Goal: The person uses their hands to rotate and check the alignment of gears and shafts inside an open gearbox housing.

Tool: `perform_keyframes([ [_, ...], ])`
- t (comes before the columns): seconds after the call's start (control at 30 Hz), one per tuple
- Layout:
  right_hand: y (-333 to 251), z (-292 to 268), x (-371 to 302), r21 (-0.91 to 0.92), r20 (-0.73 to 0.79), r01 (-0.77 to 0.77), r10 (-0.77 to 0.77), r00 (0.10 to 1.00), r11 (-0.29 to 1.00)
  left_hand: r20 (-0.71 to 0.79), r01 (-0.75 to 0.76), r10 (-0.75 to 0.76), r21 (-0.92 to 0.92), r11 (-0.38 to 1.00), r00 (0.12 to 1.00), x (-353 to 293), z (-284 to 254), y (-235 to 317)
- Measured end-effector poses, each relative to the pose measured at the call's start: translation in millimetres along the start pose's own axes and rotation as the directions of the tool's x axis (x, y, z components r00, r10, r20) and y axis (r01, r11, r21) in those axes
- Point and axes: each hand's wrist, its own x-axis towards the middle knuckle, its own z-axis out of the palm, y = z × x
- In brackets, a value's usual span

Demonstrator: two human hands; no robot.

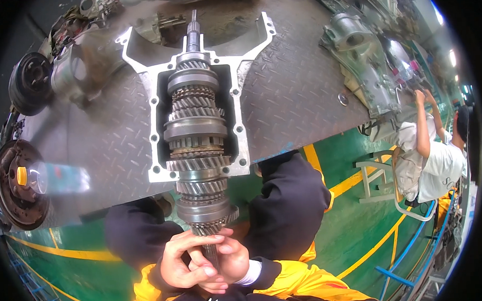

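Observation:
A gear shaft with several helical gears and smooth rings lies lengthwise in an open silver gearbox housing half. Its thin input end points away from me, and its near end sticks out past the housing over the table's edge. My left hand is closed round the splined near end, fingers curled just below the last gear. From the other side my right hand closes on the same end, its fingers meeting the left ones. Part of the splined tip is hidden between my hands.
A clear bottle with a yellow cap lies at the left beside a rusty round plate. More metal housings sit at the right of the steel table. A seated co-worker is at the far right, near a stool.

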Motion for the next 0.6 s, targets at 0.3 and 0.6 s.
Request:
perform_keyframes([
  [0.3,-10,-9,1,0.015,-0.083,-0.316,0.317,0.945,0.949,0.063,0.002,0.004,-0.1,0.995,0.998,-3,-8,-10],
  [0.6,6,-16,-13,-0.057,-0.356,-0.375,0.332,0.873,0.925,0.192,-0.066,0.117,-0.253,0.965,0.974,9,-14,-10],
])
